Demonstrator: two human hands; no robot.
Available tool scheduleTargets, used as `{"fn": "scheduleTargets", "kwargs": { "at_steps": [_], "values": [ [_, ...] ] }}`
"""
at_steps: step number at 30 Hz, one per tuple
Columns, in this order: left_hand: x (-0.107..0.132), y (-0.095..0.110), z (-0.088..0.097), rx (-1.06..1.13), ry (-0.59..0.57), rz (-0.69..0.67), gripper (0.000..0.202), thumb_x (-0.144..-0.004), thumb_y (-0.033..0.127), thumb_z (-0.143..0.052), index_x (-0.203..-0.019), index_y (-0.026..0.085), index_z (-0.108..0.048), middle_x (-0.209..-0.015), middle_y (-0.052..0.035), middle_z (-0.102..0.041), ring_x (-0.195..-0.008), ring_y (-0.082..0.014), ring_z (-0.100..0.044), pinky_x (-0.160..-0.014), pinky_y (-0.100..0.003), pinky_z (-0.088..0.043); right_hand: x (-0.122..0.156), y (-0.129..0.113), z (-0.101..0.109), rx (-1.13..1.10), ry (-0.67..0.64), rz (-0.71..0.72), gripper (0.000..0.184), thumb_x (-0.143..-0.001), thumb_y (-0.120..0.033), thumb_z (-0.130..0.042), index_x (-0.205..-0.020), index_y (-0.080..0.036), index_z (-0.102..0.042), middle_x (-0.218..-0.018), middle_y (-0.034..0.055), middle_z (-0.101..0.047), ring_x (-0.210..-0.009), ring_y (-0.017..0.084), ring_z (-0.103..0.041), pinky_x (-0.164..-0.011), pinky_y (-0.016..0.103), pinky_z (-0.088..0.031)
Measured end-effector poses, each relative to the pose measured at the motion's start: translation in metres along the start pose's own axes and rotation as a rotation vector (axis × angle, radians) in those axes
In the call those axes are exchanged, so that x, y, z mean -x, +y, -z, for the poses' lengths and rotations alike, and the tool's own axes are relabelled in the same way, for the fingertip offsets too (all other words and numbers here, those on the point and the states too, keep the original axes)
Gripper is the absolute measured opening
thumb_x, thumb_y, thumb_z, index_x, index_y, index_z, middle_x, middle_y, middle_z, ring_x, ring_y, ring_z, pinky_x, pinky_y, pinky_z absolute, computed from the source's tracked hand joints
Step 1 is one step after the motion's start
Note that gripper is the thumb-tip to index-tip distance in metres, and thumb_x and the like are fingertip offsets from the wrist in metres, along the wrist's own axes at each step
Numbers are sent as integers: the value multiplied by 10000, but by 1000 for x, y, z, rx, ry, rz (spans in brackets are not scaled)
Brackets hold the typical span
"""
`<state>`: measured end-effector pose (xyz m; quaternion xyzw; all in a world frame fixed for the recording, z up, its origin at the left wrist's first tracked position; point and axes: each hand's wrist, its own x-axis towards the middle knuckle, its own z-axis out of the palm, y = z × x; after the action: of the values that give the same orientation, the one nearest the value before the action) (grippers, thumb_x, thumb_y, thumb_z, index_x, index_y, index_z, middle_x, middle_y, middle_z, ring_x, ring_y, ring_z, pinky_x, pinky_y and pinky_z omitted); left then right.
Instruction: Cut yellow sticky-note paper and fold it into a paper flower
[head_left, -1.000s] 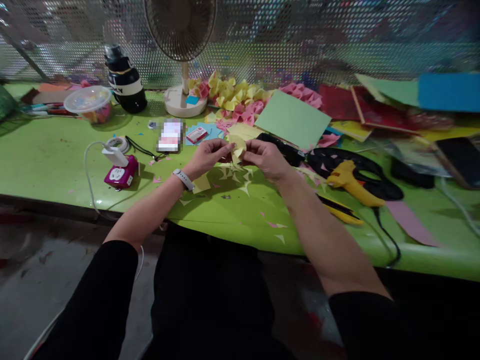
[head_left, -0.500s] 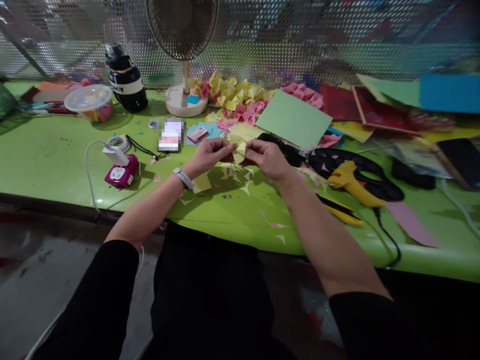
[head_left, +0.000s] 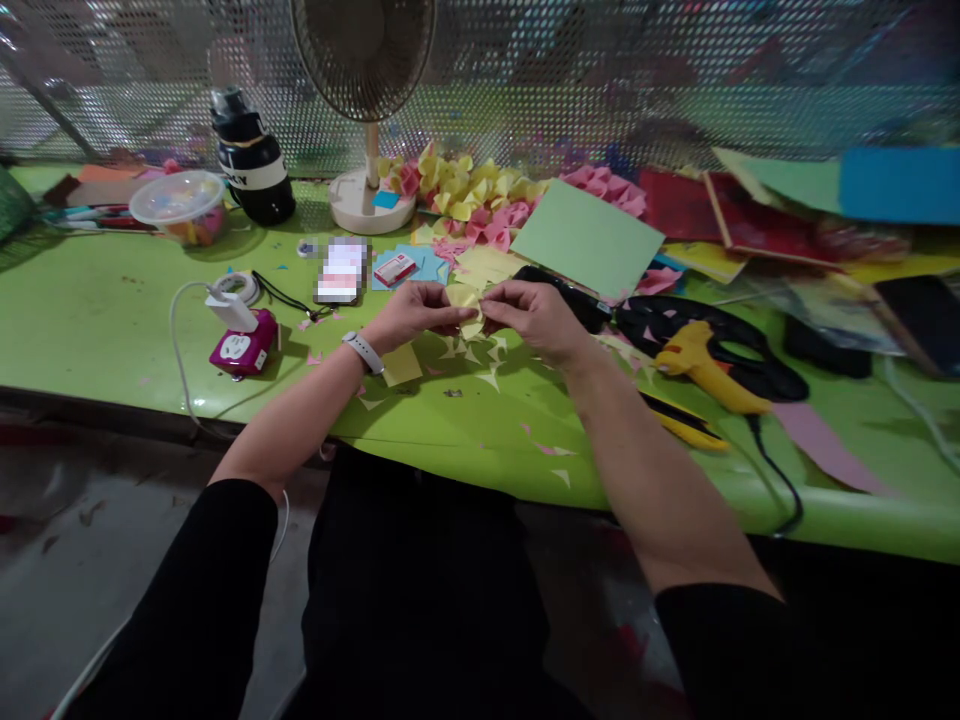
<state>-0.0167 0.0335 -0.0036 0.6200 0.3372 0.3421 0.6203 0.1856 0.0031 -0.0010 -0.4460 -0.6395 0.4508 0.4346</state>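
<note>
Between both hands, above the green table, is a small yellow paper flower (head_left: pixel 465 300) with curved petals. My left hand (head_left: pixel 415 312) pinches its left side between thumb and fingers. From the other side, my right hand (head_left: pixel 529 315) grips its right edge, fingertips closed on the paper. Yellow paper scraps (head_left: pixel 491 365) lie on the table below the hands, and a yellow paper square (head_left: pixel 403 366) rests by my left wrist. Behind the hands sit a pile of yellow paper flowers (head_left: pixel 450 185) and pink paper flowers (head_left: pixel 504 225). A light green sheet (head_left: pixel 589 238) lies behind my right hand.
A fan (head_left: pixel 371 205), a dark bottle (head_left: pixel 255 165) and a plastic tub (head_left: pixel 180 205) stand at the back left. A purple plug adapter (head_left: pixel 244 345) is nearer. On the right lie a yellow glue gun (head_left: pixel 709 370), a yellow cutter (head_left: pixel 686 425) and a phone (head_left: pixel 922 320).
The yellow paper flower has turned and shifted slightly left, with its petals facing more toward me. My fingers have changed their hold on it a little.
</note>
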Motion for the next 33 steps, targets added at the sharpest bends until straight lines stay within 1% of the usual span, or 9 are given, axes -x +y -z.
{"fn": "scheduleTargets", "kwargs": {
  "at_steps": [6,12,15,19,23,25,28,31,33],
  "values": [
    [-1,-1,2,-10,-27,64,300,-741,289,-863,-779,81,-651,-707,-23,-696,-609,-67,-650,-676,-244,-574,5,-7,7,277,-55,42,161,-839,-338,-692,-843,-178,-698,-697,42,-697,-627,169,-635,-622,317,-494],
    [0,-1,5,-20,-124,52,282,-775,297,-839,-887,89,-686,-804,-32,-699,-681,-69,-653,-691,-233,-573,7,-11,9,256,-128,17,138,-832,-303,-653,-833,-178,-713,-714,50,-719,-639,176,-659,-649,326,-518],
    [0,-3,7,-39,-103,50,289,-826,364,-793,-860,104,-671,-775,-27,-675,-673,-72,-643,-652,-220,-565,8,-10,7,281,-116,33,132,-821,-302,-661,-835,-183,-716,-719,46,-724,-632,175,-653,-634,325,-511],
    [-1,-5,7,-62,-95,-19,295,-826,387,-790,-816,122,-662,-712,2,-619,-637,-65,-599,-632,-227,-562,8,-8,4,289,-106,51,113,-826,-290,-662,-793,-193,-711,-683,40,-709,-605,173,-638,-606,325,-497],
    [0,-4,4,-44,-62,-13,324,-816,410,-793,-802,134,-623,-722,1,-615,-653,-79,-615,-616,-237,-552,6,-7,2,227,-9,20,91,-815,-264,-690,-756,-196,-702,-657,37,-692,-575,166,-628,-587,326,-516],
    [0,-5,3,-34,-55,11,350,-766,394,-839,-823,133,-613,-745,-6,-635,-669,-88,-632,-612,-238,-548,5,-7,0,196,44,7,89,-806,-256,-704,-742,-194,-698,-652,39,-690,-566,162,-623,-578,324,-525],
    [-1,-6,2,-23,-61,19,375,-708,348,-883,-807,116,-605,-752,-16,-653,-670,-91,-639,-638,-257,-558,5,-6,-4,162,53,-6,94,-798,-253,-704,-727,-192,-695,-641,38,-691,-563,158,-625,-575,318,-536],
    [-3,-8,3,-31,-72,27,365,-707,323,-881,-784,108,-597,-750,-23,-657,-674,-92,-636,-667,-269,-561,5,-6,-6,176,42,-11,93,-786,-249,-686,-715,-190,-692,-612,33,-686,-546,155,-620,-559,307,-526],
    [-3,-8,4,-33,-73,28,358,-714,309,-874,-823,113,-596,-771,-22,-659,-685,-89,-631,-663,-256,-550,6,-5,-6,211,49,10,96,-782,-256,-675,-715,-189,-692,-606,30,-684,-537,153,-615,-549,300,-509]
  ]
}}
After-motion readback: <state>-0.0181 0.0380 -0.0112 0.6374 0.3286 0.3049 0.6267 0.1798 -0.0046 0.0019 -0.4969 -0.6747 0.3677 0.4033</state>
